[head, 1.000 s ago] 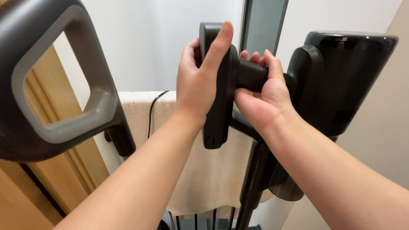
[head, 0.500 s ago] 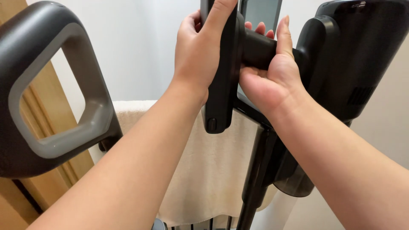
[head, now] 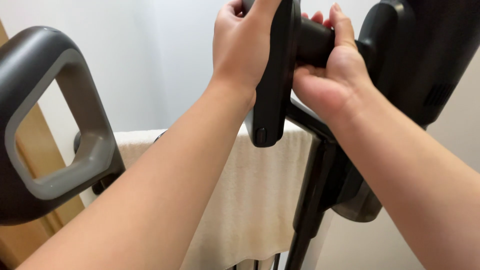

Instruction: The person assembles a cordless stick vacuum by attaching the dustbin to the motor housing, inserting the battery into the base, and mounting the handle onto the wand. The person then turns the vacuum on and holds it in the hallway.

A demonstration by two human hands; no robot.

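Both hands and vacuum handle risen toward top of frame since earlier frame. Left hand clamped round flat handle bar; right hand wrapped on cylindrical grip. Handle not yet clear of black stand. Towel behind; grey loop handle near left.

Soft, even indoor light filled the room; faint sheen sat on the black vacuum body, the near grey loop handle looked stretched at the left edge, shadows stayed gentle.
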